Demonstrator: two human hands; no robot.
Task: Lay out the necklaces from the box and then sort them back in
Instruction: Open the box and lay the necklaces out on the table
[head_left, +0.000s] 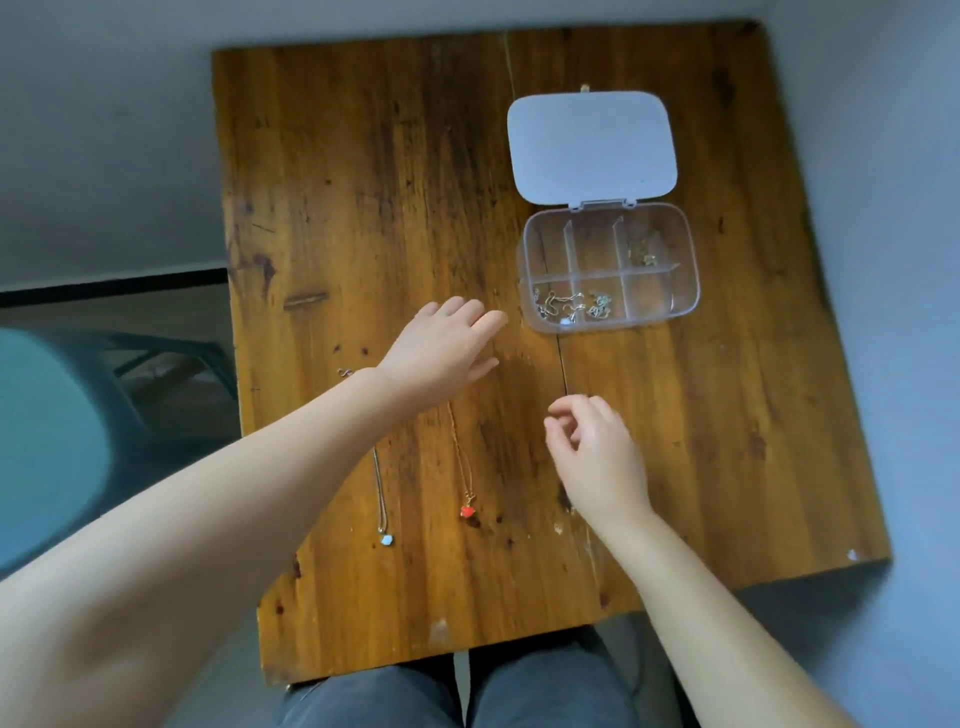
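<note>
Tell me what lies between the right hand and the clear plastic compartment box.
Only bare wooden table in the head view, between the right hand and the clear plastic compartment box.

Honey-brown wooden table (363, 182), streaked with dark grain and blotches. On it, right of centre, clear box (685, 291) with pale lavender lid (592, 145); silver and gold glints inside. Left of box: gold chain with red pendant (467, 512), silver chain with pale blue pendant (386, 540). Beyond table, grey floor (104, 130).
</note>
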